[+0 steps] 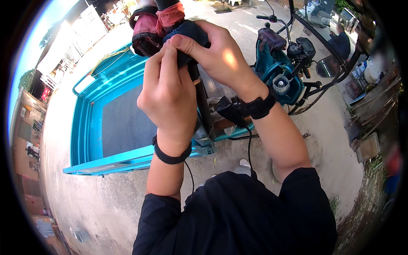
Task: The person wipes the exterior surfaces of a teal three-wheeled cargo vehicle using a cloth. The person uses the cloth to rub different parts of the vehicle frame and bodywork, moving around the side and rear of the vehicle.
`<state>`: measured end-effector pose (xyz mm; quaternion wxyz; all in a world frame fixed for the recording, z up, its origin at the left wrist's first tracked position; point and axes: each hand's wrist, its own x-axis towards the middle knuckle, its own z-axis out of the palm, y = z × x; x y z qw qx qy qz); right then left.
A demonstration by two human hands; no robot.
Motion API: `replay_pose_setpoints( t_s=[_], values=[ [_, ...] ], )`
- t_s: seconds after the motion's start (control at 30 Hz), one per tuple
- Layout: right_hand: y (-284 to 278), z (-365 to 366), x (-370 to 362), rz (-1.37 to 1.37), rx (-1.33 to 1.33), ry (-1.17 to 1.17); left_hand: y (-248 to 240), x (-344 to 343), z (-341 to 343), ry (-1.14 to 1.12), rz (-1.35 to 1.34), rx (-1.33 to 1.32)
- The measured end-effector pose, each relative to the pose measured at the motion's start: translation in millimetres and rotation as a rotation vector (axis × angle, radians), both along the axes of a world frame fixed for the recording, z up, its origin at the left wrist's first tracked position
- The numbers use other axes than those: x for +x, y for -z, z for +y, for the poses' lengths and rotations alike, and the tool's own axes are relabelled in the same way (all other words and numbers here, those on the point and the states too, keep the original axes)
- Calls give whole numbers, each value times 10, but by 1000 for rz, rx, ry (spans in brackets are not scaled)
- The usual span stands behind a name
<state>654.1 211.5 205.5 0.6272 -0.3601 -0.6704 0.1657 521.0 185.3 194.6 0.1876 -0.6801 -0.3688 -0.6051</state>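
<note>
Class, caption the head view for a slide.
Left hand and right hand grip dark blue fabric near a turquoise cargo bed.

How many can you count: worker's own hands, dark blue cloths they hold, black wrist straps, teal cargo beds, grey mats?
Left hand, right hand: 2
Dark blue cloth: 1
Black wrist straps: 2
Teal cargo bed: 1
Grey mat: 1
Total: 7

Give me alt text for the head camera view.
The right hand grips dark cloth beside red cloth, the left hand close against it. Beyond stands a teal cargo vehicle on pale ground.
</note>
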Motion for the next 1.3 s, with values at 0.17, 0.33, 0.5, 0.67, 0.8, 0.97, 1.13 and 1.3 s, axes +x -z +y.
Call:
replay_pose_setpoints(
  t_s=[0.17,0.33,0.5,0.67,0.8,0.97,1.13,1.3],
  values=[
    [160,124,60,22,-105,-214,107,37,-63,-209,118,68],
    [414,80,19,171,20,-275,281,-17,-253,-261,199,-78],
    [1014,146,106,266,-36,-377,600,-165,-451,-134,109,-166],
    [1643,-82,192,37,-124,-277,758,-160,-426,-145,-108,-247],
    [1489,-28,1,168,-118,-300,830,-18,-239,14,-242,-394],
    [1519,127,-27,200,-107,-415,885,164,-90,-259,-139,-282],
    [2155,111,179,-48,-366,-558,939,237,-69,-216,-258,-301],
    [2574,163,279,-176,-492,-672,969,247,-52,-253,-255,-276]
  ],
)
